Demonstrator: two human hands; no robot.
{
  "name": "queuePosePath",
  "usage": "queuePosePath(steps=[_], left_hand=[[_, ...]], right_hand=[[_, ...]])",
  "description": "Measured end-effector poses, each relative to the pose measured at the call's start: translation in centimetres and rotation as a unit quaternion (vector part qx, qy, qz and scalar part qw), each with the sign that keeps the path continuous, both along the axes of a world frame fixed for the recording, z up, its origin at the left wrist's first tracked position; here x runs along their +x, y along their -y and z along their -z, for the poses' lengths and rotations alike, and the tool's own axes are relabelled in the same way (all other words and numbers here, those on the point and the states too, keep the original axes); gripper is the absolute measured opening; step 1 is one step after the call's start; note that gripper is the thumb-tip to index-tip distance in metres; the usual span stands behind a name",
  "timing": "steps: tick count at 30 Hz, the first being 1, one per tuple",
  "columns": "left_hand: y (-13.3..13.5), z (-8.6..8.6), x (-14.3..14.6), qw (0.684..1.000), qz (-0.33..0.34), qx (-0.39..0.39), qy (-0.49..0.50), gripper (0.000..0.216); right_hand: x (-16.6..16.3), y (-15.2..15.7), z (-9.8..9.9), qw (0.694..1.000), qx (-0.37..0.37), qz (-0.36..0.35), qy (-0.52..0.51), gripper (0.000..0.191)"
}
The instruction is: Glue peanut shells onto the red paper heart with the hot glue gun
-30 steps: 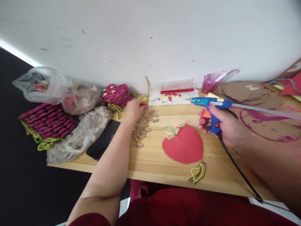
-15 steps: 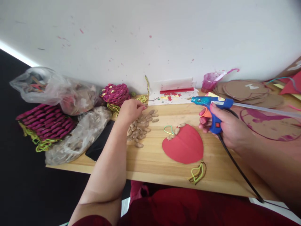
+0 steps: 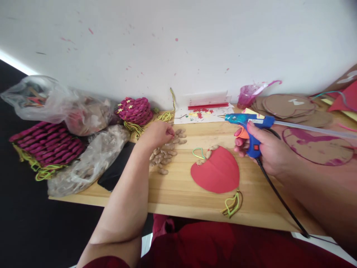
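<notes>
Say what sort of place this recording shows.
Probably a craft workspace: the right hand holds a blue glue gun, a red heart-shaped cut-out lies on the wooden table, and small stars are scattered on white paper.

bright, even light | soft shadows on tabletop (image 3: pixel 178 190) | wide-angle edge stretch | slight blur
</notes>
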State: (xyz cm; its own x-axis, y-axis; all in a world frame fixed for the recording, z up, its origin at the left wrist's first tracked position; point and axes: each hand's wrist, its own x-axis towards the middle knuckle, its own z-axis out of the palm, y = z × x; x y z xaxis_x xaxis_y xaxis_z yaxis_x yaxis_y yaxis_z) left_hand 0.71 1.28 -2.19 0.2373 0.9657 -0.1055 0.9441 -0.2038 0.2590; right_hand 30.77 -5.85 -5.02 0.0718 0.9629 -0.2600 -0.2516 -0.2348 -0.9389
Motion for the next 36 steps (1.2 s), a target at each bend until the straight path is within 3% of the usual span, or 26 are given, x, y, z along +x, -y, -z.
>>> queuePosePath(steps=[5,9,14,24,27,31,36], left_hand=[[-0.1,-0.1,-0.5,0.998,-0.010,0.054,-0.026,0.017],[0.0,-0.6,-1.0,0.995,-0.037,0.089,-0.036,0.032],[0.2,-0.7,-0.8,0.998,-0.014,0.062,-0.003,0.014],[0.2,-0.7,-0.9,0.997,-0.018,0.079,-0.021,0.028],[0.3,-0.8,-0.7,0.999,0.003,0.052,-0.013,0.016],[0.5,-0.8,-0.2,0.999,0.047,-0.002,-0.004,0.022],[0.3,-0.3,0.2,0.998,0.056,-0.015,-0.029,0.018]], right_hand=[[-0.2,0.0,-0.2,1.000,0.001,0.000,0.000,0.053],[-0.2,-0.1,0.0,1.000,-0.001,0.007,-0.008,0.048],[0.1,-0.1,0.2,1.000,0.005,0.002,0.003,0.045],[-0.1,-0.2,0.1,1.000,0.001,0.004,0.003,0.050],[-0.1,-0.2,0.1,1.000,0.003,0.005,0.007,0.052],[0.0,-0.1,0.2,1.000,0.015,-0.003,0.003,0.048],[-0.1,-0.1,0.1,1.000,0.016,-0.006,0.010,0.043]])
